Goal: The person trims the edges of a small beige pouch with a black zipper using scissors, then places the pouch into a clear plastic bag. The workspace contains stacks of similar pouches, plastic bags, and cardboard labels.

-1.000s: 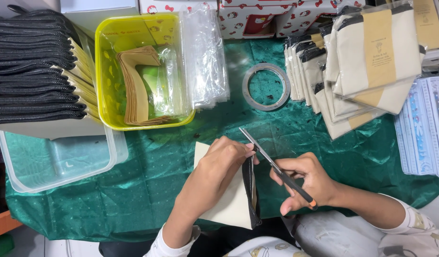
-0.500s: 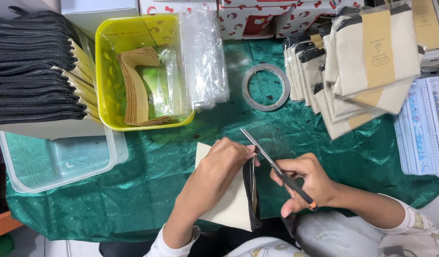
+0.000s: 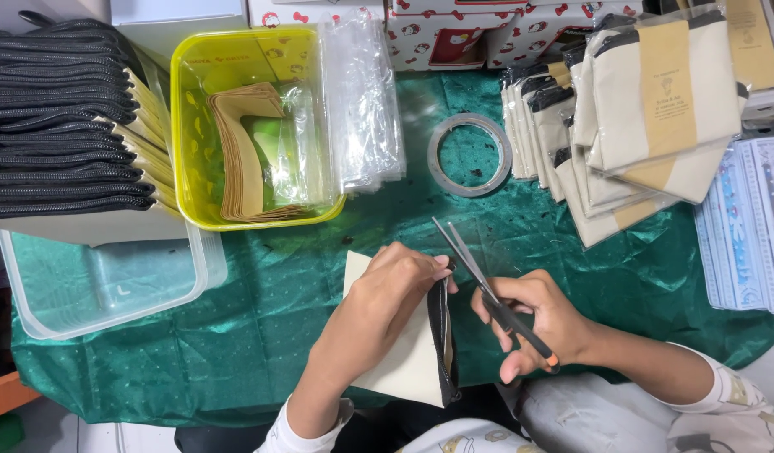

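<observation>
My left hand (image 3: pixel 378 310) presses down on a cream fabric pouch (image 3: pixel 408 369) with a black zipper edge, lying at the near edge of the green tablecloth (image 3: pixel 269 335). Its fingertips sit at the pouch's top right corner. My right hand (image 3: pixel 538 323) grips a pair of black-handled scissors (image 3: pixel 479 281). The blades are slightly apart and point up and to the left, right beside the zipper end of the pouch.
A tape roll (image 3: pixel 469 155) lies behind the scissors. A yellow tub (image 3: pixel 252 126) holds brown paper bands and clear bags. Stacked black-zippered pouches (image 3: pixel 64 126) rest on a clear plastic bin (image 3: pixel 101 285) at left. Banded cream pouches (image 3: pixel 638 117) pile at right. Clear bags (image 3: pixel 362 101) lean by the tub.
The scissors have shifted slightly, their blades staying at the pouch's zipper end. My left hand keeps its hold on the pouch.
</observation>
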